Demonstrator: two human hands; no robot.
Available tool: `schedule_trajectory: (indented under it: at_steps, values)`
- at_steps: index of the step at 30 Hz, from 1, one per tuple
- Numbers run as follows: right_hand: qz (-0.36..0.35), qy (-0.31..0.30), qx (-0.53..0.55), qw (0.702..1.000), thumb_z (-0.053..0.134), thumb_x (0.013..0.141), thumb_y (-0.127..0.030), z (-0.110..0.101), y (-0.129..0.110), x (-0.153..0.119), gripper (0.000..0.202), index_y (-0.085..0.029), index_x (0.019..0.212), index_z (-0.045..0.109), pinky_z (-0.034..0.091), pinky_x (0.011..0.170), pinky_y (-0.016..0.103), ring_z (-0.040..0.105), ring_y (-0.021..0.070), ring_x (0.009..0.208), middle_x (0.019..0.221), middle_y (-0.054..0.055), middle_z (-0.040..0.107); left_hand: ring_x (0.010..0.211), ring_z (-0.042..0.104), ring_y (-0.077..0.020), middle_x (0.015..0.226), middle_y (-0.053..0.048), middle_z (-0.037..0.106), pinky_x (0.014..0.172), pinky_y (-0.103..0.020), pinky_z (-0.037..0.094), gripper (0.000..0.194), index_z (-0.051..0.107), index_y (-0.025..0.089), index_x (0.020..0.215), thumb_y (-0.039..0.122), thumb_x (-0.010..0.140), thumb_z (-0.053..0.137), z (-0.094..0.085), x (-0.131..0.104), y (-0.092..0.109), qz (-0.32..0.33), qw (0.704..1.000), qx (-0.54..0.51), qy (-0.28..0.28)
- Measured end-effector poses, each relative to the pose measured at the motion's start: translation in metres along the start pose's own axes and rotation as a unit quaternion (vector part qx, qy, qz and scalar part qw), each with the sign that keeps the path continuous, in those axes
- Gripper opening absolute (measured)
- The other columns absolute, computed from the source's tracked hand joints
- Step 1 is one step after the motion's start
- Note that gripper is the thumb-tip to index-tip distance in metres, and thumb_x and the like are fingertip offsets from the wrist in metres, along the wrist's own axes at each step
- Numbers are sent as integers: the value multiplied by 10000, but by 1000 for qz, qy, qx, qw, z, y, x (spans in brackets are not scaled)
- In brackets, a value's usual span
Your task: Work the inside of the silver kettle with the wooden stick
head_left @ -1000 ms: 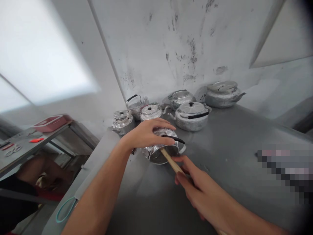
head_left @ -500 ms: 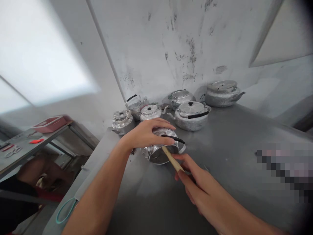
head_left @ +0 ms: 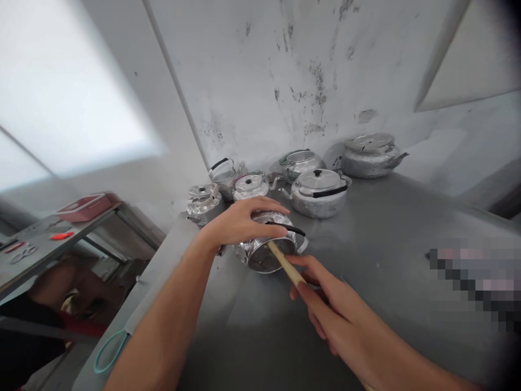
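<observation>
A small silvery metal kettle [head_left: 266,262] lies tipped on its side on the grey table, its round opening facing me and its lid off. Over its upper side my left hand [head_left: 244,221] is curved, thumb along the black handle grip [head_left: 293,228], steadying it. My right hand [head_left: 329,307] is closed around a pale wooden stick [head_left: 287,265]. The stick's far end reaches into the kettle's opening; whatever is at its tip inside is hidden.
Behind stand several metal kettles, among them a lidded one [head_left: 319,198] and a large one [head_left: 370,160] by the wall. To the left, a side table holds a pink basket [head_left: 87,207], scissors [head_left: 23,253] and an orange object [head_left: 62,236]. A person's legs [head_left: 81,288] show below it.
The stick and my right hand have shifted very slightly left. The kettle and my left hand have moved a touch left with them; both holds are the same.
</observation>
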State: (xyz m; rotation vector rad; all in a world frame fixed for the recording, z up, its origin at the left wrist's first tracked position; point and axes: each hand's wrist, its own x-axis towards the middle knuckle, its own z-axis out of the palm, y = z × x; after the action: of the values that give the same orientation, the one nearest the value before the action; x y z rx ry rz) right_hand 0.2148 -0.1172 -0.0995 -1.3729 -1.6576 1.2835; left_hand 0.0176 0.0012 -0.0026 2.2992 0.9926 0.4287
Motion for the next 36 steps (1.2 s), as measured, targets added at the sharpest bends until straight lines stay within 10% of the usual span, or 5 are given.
schedule_trajectory:
  at_steps: [20, 36]
  values:
    - [37, -46, 51, 997, 364, 1061, -342, 2, 7, 1, 423, -304, 1480, 408, 355, 483, 237, 471, 102, 571, 970, 18, 638, 1312, 550, -251, 1429, -13, 607, 1066, -307, 433, 433, 726, 300, 1256, 486, 865, 742, 3, 3, -2, 2, 1000, -5, 13]
    - [42, -35, 27, 998, 382, 1037, -295, 0, 1, 1, 416, -271, 1447, 448, 388, 488, 239, 503, 134, 585, 816, -5, 582, 1326, 541, -265, 1456, -17, 587, 1067, -321, 443, 450, 723, 304, 1264, 508, 862, 738, 2, 2, -3, -4, 1000, -7, 11]
